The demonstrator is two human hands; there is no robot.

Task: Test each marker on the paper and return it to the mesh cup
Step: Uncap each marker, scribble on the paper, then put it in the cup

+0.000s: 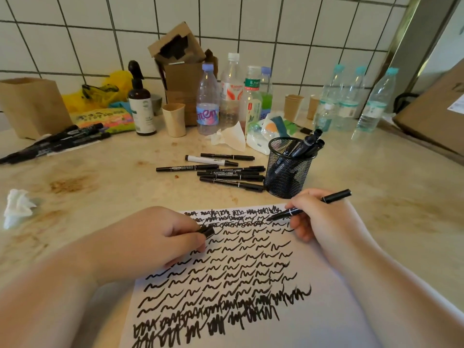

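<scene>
- The paper (251,285) lies on the counter (100,177), nearest the viewer, covered in rows of black squiggles that grow denser at its near and far edges.
- The right hand (316,219) rests on the paper's far right corner, fingers curled in a writing grip around a black marker (311,204).
- That marker slants down to the left; its uncapped tip touches the paper among the upper rows of squiggles, and its back end points up and right, past the paper's edge.
- The left hand (160,237) lies on the paper's far left part, fingers closed, pinching a small black cap (207,231) between thumb and forefinger.
- The mesh cup (288,167) stands upright just beyond the paper's far right corner, close to the right hand, apart from the sheet.
- Several black markers lean inside the cup, their ends sticking out over its right rim.
- A loose pile of markers (221,172) lies flat on the counter beyond the paper, just left of the cup; one has a white barrel.
- A second bunch of markers (57,141) lies far left of the paper, beside a brown paper bag (32,106).
- A crumpled tissue (17,207) sits left of the paper, well apart from it.
- Beyond the paper, against the tiled wall, stand plastic bottles (208,101), a dark spray bottle (141,106), paper cups (174,119) and an open cardboard box (178,61).
</scene>
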